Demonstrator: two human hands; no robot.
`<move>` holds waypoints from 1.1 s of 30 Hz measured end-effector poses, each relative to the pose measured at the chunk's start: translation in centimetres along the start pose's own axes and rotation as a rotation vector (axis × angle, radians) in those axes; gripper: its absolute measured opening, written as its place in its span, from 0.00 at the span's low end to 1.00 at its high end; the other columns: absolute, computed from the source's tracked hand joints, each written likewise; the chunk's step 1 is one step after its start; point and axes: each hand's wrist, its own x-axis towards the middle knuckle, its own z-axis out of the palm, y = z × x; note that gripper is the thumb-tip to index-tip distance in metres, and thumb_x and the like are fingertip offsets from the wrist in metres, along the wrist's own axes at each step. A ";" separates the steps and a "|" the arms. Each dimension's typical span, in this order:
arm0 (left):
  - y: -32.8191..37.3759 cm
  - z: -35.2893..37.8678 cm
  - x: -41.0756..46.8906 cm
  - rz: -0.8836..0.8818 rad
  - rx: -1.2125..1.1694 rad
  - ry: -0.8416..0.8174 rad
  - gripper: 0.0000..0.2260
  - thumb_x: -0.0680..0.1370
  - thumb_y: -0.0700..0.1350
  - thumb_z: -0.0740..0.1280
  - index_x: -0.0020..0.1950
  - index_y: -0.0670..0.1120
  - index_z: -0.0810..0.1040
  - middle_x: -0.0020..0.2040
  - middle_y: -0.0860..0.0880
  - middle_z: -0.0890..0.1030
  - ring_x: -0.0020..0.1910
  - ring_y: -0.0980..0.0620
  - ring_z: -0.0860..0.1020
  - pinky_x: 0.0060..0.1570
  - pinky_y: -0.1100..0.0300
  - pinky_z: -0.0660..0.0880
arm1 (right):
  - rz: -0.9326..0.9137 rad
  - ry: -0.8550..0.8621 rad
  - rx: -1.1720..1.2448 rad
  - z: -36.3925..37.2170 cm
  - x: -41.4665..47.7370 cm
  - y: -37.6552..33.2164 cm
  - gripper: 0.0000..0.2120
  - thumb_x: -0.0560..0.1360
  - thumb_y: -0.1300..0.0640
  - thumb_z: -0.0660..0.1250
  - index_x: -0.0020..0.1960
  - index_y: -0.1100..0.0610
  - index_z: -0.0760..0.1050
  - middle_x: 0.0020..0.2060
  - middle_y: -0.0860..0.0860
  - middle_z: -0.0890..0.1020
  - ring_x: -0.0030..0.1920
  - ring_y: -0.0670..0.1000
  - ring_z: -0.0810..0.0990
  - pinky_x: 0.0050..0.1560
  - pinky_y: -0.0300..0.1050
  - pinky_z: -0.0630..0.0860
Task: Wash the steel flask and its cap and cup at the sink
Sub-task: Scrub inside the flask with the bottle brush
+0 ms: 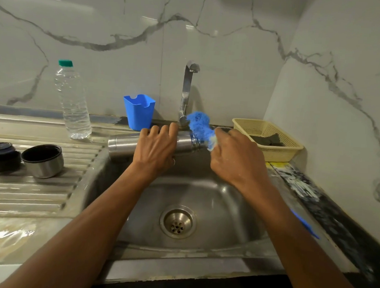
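My left hand (155, 148) grips the steel flask (121, 144) around its middle and holds it sideways over the back of the sink (235, 214), mouth pointing right. My right hand (235, 157) holds a fluffy blue scrubber (199, 124) against the flask's threaded neck. On the ribbed drainboard at the left stands the steel cup (43, 160) with a dark inside, open end up. Beside it, further left, lies the black cap (0, 158).
A steel tap (186, 92) rises behind the sink with no water visible. A blue plastic holder (138, 111) and a clear water bottle (73, 100) stand at the back left. A cream basket (267, 137) with a dark pad sits at the right. A blue handle (305, 224) lies on the right counter.
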 end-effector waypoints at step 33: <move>-0.5 -0.1 1.2 -0.572 -0.947 -0.191 0.24 0.69 0.58 0.75 0.56 0.45 0.73 0.46 0.48 0.76 0.41 0.51 0.75 0.36 0.56 0.70 | -0.044 0.119 0.190 2.7 -0.2 -0.7 0.24 0.82 0.55 0.60 0.77 0.59 0.66 0.58 0.58 0.77 0.51 0.56 0.80 0.42 0.43 0.67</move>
